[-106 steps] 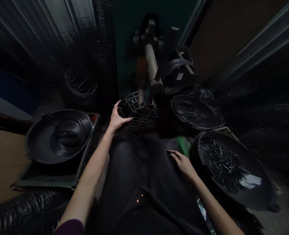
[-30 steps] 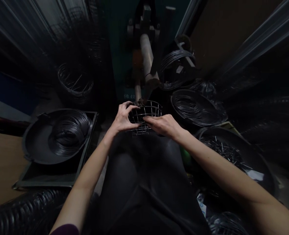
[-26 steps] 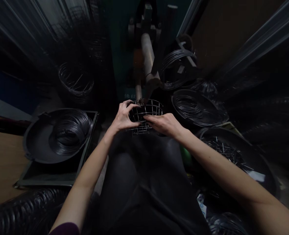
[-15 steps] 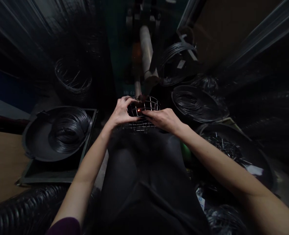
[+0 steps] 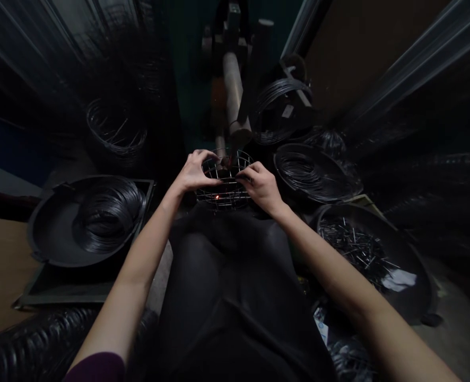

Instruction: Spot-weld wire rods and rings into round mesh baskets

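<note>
A round wire basket of thin metal bars sits in front of my lap, just under the tip of a machine's metal arm. My left hand curves round the basket's left side, thumb along the near rim and fingers over the far part. On the right side, my right hand pinches the wire with thumb and fingers bent together. A small orange glowing spot shows on the lower near wires. The contact between the arm's tip and the basket is dark and partly hidden.
To the left, a black pan bears a coil of wire rings. At right stand a pan of rings and another with short metal rods and a white scrap. More wire coils lie behind.
My right hand has drawn up from stretched fingers to a bent pinch on the basket wire. The basket has shifted or tilted slightly, and the glowing spot now appears lower and further left.
</note>
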`<state>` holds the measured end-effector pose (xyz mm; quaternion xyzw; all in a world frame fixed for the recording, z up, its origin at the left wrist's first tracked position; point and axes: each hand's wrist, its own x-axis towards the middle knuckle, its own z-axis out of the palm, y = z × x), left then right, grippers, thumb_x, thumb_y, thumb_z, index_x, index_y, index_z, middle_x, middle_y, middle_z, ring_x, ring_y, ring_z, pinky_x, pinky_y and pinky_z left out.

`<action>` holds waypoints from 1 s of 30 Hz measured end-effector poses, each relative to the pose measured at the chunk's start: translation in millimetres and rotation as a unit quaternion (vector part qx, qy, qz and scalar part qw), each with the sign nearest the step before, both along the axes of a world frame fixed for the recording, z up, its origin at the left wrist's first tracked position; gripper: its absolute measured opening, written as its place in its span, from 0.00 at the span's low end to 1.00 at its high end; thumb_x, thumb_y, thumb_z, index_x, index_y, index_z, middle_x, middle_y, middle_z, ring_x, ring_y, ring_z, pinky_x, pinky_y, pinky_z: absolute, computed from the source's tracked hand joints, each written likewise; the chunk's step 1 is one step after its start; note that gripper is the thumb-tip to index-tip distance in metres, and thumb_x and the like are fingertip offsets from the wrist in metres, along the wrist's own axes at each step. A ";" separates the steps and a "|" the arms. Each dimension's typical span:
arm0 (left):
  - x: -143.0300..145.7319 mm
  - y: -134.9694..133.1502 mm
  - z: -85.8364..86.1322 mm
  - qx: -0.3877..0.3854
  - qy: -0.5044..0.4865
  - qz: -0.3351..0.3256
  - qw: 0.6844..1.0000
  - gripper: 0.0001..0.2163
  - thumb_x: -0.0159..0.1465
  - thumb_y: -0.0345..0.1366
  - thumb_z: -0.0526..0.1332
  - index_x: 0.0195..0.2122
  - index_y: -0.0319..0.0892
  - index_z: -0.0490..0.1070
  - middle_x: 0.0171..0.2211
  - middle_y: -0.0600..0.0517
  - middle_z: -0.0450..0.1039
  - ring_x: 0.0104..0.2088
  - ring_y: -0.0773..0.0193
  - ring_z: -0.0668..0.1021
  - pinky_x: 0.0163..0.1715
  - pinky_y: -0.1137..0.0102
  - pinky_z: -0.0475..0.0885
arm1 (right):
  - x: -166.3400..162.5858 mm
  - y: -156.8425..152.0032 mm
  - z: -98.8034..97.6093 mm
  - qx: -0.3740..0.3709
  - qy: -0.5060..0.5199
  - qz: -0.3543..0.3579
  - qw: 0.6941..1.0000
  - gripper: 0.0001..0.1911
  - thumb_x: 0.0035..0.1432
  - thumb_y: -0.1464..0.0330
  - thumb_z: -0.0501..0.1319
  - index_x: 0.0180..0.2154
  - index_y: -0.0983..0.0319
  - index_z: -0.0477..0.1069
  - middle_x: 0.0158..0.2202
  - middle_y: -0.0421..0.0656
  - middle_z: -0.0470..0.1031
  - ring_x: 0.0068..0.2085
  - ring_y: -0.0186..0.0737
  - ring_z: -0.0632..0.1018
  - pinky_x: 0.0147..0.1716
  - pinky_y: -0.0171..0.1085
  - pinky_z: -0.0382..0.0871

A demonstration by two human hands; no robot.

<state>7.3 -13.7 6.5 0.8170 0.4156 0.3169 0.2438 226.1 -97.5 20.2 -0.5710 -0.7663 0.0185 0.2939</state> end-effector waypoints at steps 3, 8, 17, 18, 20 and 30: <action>1.2 10.5 1.2 -0.021 -0.001 0.013 1.000 0.31 0.43 0.41 0.75 0.49 0.45 0.71 0.49 0.49 0.68 0.52 0.48 0.71 0.56 0.52 0.66 | -0.8 10.2 -0.5 0.003 0.040 -0.017 0.999 0.06 0.61 0.68 0.61 0.38 0.60 0.76 0.38 0.43 0.71 0.37 0.39 0.73 0.35 0.35 0.66; 2.0 25.2 4.0 -0.025 -0.007 0.024 0.999 0.30 0.42 0.40 0.75 0.48 0.45 0.71 0.47 0.49 0.68 0.51 0.48 0.71 0.57 0.51 0.66 | -4.0 25.6 0.8 -0.007 0.059 -0.037 0.998 0.05 0.59 0.69 0.62 0.38 0.61 0.75 0.38 0.44 0.70 0.36 0.38 0.71 0.35 0.36 0.65; 0.4 26.8 5.7 -0.038 -0.009 -0.002 0.999 0.31 0.43 0.42 0.75 0.49 0.41 0.71 0.48 0.46 0.69 0.51 0.50 0.73 0.55 0.55 0.68 | -8.0 33.1 1.2 0.005 0.099 -0.032 0.995 0.03 0.56 0.68 0.66 0.34 0.60 0.75 0.35 0.41 0.70 0.35 0.38 0.72 0.36 0.36 0.66; 0.8 27.3 5.2 -0.034 -0.012 -0.003 0.999 0.31 0.43 0.44 0.75 0.49 0.41 0.71 0.48 0.46 0.70 0.51 0.50 0.73 0.55 0.55 0.68 | -5.5 29.3 3.7 0.008 0.105 -0.027 0.994 0.04 0.56 0.68 0.66 0.35 0.60 0.76 0.35 0.41 0.71 0.35 0.38 0.73 0.36 0.36 0.66; 0.4 29.0 2.5 -0.025 -0.025 -0.004 0.999 0.33 0.44 0.48 0.75 0.50 0.42 0.70 0.49 0.46 0.71 0.52 0.49 0.73 0.57 0.54 0.68 | 9.7 10.9 7.4 0.022 0.116 -0.012 0.993 0.07 0.57 0.65 0.66 0.38 0.59 0.76 0.36 0.42 0.73 0.36 0.38 0.74 0.37 0.37 0.68; -42.0 12.2 -59.8 -0.101 -0.109 -0.005 0.989 0.64 0.34 0.62 0.75 0.68 0.47 0.43 0.70 0.38 0.43 0.69 0.36 0.53 0.66 0.41 0.54 | 230.5 -173.4 -83.2 -0.304 -0.062 -0.426 0.850 0.12 0.60 0.64 0.60 0.41 0.65 0.76 0.36 0.54 0.79 0.39 0.51 0.80 0.39 0.47 0.73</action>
